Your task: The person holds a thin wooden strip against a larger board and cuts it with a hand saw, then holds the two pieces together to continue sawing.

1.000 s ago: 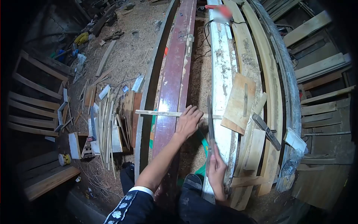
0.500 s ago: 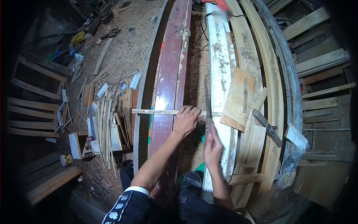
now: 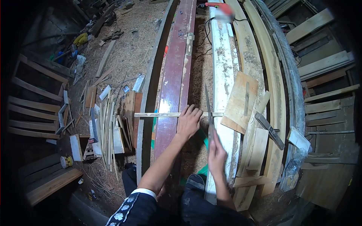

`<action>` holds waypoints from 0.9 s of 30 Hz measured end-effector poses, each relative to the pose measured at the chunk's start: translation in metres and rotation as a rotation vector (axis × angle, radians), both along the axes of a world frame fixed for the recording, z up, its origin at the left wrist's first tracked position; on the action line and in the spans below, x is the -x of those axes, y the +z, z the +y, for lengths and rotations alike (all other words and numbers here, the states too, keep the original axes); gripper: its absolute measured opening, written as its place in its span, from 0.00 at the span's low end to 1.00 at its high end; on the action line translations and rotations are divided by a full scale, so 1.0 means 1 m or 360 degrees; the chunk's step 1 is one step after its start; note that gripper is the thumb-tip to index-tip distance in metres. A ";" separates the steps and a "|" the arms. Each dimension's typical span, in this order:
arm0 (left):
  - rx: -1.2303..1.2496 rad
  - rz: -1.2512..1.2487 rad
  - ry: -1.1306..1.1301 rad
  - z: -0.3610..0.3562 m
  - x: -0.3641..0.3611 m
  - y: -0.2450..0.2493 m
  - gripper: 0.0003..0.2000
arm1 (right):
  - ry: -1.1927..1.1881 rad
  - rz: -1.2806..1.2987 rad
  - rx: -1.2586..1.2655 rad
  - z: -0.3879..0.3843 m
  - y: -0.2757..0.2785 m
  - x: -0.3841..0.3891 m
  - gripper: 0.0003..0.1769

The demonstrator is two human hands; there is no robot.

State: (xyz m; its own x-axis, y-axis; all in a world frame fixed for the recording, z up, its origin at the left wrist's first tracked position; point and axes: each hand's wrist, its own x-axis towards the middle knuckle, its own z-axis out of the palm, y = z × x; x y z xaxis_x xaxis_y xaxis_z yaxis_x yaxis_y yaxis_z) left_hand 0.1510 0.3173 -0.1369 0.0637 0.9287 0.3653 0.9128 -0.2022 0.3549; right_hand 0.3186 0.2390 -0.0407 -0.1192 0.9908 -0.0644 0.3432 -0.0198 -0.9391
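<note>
A thin wooden strip [image 3: 162, 114] lies crosswise over a dark red board [image 3: 169, 90] and a white, worn board [image 3: 223, 67]. My left hand [image 3: 189, 121] presses on the strip with its fingers bent over it, just left of the saw. In my right hand [image 3: 217, 153] is the handle end of a hand saw [image 3: 208, 103], fingers wrapped round it. The long narrow blade points away from me and crosses the strip over the gap between the boards and the white board's left edge.
A plywood piece [image 3: 241, 101] and a hand plane [image 3: 270, 130] lie to the right on long boards. A red power tool [image 3: 222, 10] sits at the far end. Thin strips [image 3: 109, 130] and offcuts lean at the left, above a shaving-covered floor [image 3: 126, 49].
My right hand and the saw have moved slightly back toward me. My left hand stays on the strip. The view has shifted a little.
</note>
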 end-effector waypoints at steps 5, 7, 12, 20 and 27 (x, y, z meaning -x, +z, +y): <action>0.0149 -0.0205 -0.0047 -0.005 -0.001 0.003 0.10 | 0.0017 0.0048 0.0050 -0.027 -0.002 -0.014 0.27; 0.0277 -0.0190 -0.0028 -0.003 -0.001 0.008 0.10 | 0.0004 0.0057 0.0211 -0.003 -0.006 -0.007 0.26; 0.0178 -0.0038 -0.0036 -0.003 0.001 0.001 0.10 | -0.0026 -0.0007 0.0144 -0.021 0.000 -0.008 0.25; 0.0243 -0.0064 -0.0002 0.001 -0.001 0.004 0.10 | 0.0014 -0.0030 0.0132 -0.023 0.022 -0.009 0.26; 0.0262 -0.0081 -0.0002 -0.002 -0.003 0.004 0.09 | -0.0033 -0.0204 -0.0021 0.006 -0.010 -0.002 0.25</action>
